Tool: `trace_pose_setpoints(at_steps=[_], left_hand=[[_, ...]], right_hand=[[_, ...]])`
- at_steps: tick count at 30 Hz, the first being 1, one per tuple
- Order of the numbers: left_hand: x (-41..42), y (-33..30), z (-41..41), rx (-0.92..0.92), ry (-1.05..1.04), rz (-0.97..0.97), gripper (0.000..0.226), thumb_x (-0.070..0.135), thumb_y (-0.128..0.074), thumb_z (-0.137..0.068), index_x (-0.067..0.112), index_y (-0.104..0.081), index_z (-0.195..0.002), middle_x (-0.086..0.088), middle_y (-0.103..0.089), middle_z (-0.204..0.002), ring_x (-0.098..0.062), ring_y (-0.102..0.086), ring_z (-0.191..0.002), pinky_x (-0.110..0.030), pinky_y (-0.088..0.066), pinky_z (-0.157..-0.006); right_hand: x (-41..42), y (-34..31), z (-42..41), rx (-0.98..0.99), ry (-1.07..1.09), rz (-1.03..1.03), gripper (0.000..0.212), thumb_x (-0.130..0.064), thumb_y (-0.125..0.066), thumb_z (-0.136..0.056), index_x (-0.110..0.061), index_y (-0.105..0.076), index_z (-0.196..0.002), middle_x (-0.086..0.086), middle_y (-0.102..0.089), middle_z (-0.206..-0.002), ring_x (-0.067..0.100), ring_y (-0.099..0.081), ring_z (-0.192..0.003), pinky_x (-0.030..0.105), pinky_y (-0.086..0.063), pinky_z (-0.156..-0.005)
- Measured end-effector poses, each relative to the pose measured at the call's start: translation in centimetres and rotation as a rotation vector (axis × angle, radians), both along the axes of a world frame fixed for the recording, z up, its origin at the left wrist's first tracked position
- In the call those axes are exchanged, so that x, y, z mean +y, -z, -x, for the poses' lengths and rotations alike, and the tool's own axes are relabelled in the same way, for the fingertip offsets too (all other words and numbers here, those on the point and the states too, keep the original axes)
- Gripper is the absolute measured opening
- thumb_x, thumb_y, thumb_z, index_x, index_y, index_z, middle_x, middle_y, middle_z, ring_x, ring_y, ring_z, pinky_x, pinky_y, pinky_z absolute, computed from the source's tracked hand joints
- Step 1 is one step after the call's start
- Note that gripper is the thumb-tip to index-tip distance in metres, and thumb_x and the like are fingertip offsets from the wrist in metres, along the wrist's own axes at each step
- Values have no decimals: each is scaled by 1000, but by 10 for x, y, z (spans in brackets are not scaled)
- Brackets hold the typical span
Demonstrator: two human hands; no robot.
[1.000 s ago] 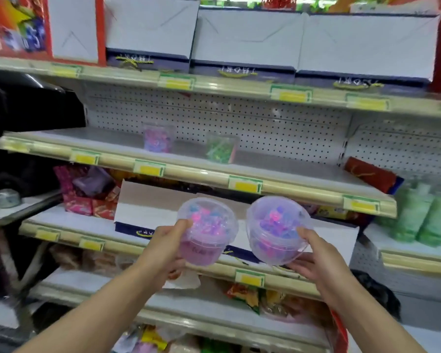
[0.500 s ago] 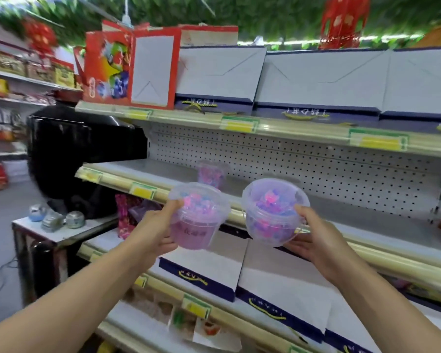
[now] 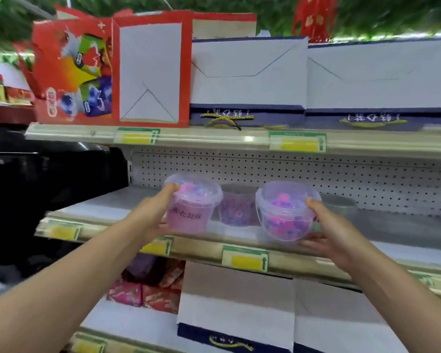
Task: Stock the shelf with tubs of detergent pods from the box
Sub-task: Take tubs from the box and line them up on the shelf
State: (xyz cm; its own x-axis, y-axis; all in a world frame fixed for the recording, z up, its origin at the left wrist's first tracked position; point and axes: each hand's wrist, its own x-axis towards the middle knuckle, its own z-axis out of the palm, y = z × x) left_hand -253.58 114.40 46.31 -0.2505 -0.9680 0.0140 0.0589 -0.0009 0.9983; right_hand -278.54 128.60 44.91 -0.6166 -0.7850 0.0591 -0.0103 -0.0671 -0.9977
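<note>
Change: since half a second ago both tubs have gone forward and now they are over the front part of the middle shelf (image 3: 117, 207); before they were held in the air in front of its edge.
Left hand: the left hand (image 3: 150, 217) grips the pink-labelled tub (image 3: 190, 208), the thumb is on the lid rim and the fingers are curled under the side.
Right hand: the right hand (image 3: 334, 233) grips the clear tub (image 3: 284, 211), the thumb is pressed on the rim at its right side and the fingers are below the base.
Pink-labelled tub: upright, with dark writing on the label, just at the front of the shelf; it is not possible to tell if its base touches the shelf.
Clear tub: tilted a little to the camera, purple and pink pods are visible inside, low over the shelf edge.
Already on shelf: a third tub (image 3: 236, 208) stands further back, between the two held tubs; one more tub (image 3: 339, 205), blurred, stands behind the right hand.
Shelf front: yellow price tags (image 3: 245, 259) along the edge.
Above: white and blue gift bags (image 3: 247, 80) and a red box (image 3: 107, 72) on the top shelf.
</note>
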Motion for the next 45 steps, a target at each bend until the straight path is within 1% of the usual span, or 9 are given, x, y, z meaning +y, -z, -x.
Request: trace_pose_setpoints(at_steps=[5, 13, 21, 26, 30, 36, 38, 41, 45], left_hand=[[-58, -7, 3, -49, 59, -12, 32, 45, -52, -90, 19, -51, -108, 1, -52, -93, -31, -58, -101, -43, -45, -98], [-100, 1, 10, -77, 95, -86, 26, 39, -44, -98, 17, -51, -86, -9, -57, -84, -25, -56, -75, -41, -50, -72], [-127, 4, 8, -57, 18, -114, 27, 39, -48, -96, 12, -49, -102, -9, -56, -86, -25, -55, -73, -38, -46, -72], [-135, 7, 13, -60, -2, -125, 35, 46, -44, -96, 13, -47, -107, -8, -57, -88, -22, -54, -70, -36, -46, -69], [-141, 11, 17, -219, -22, -30, 47, 55, -35, -96, 10, -48, -100, -6, -57, -79, -17, -52, -67, -35, -42, -71], [-145, 27, 5, -703, -119, 279, 86, 66, -65, -70, 9, -46, -131, -22, -46, -135, -37, -42, -126, -41, -38, -105], [-139, 30, 4, -741, -204, 385, 86, 47, -72, -76, 6, -28, -139, -27, -33, -135, -41, -37, -126, -44, -37, -103], [-135, 34, 8, -868, -291, 657, 60, 32, -68, -82, 16, -36, -130, -21, -34, -128, -43, -44, -116, -49, -45, -87], [-137, 32, 12, -971, -312, 795, 47, 19, -61, -83, 19, -44, -126, -16, -32, -130, -40, -47, -113, -45, -49, -73]], right_hand=[[-30, -5, -6, -13, 150, -17, 34, -43, -53, -92, -13, -54, -107, 2, -59, -91, 31, -63, -94, 43, -51, -91], [-63, -5, -12, -27, 163, -138, 49, -45, -51, -92, -7, -53, -123, 29, -55, -125, 39, -57, -111, 42, -51, -90], [-95, -6, -26, -43, 129, -128, 37, -37, -50, -95, -7, -54, -117, 12, -58, -88, 38, -60, -100, 47, -51, -92], [-93, -4, -17, -5, 213, -154, 40, -44, -48, -94, -7, -53, -109, 13, -60, -97, 37, -62, -96, 47, -53, -89], [-88, -4, -11, 328, 205, -370, 53, -53, -37, -95, -6, -57, -81, 11, -60, -77, 27, -61, -73, 39, -52, -80], [-77, 13, -29, 1104, 461, -585, 64, -49, -61, -84, -10, -36, -128, 15, -48, -121, 36, -58, -100, 40, -48, -76], [-78, 21, -35, 1341, 542, -534, 74, -34, -73, -77, -10, -33, -135, 18, -42, -122, 38, -56, -100, 39, -49, -66], [-91, 30, -32, 1619, 628, -394, 56, 1, -84, -48, -4, -64, -100, 23, -56, -97, 37, -58, -74, 33, -44, -44], [-110, 25, -22, 1665, 690, -392, 39, 10, -78, -45, 2, -65, -82, 22, -58, -81, 36, -57, -66, 30, -40, -40]])
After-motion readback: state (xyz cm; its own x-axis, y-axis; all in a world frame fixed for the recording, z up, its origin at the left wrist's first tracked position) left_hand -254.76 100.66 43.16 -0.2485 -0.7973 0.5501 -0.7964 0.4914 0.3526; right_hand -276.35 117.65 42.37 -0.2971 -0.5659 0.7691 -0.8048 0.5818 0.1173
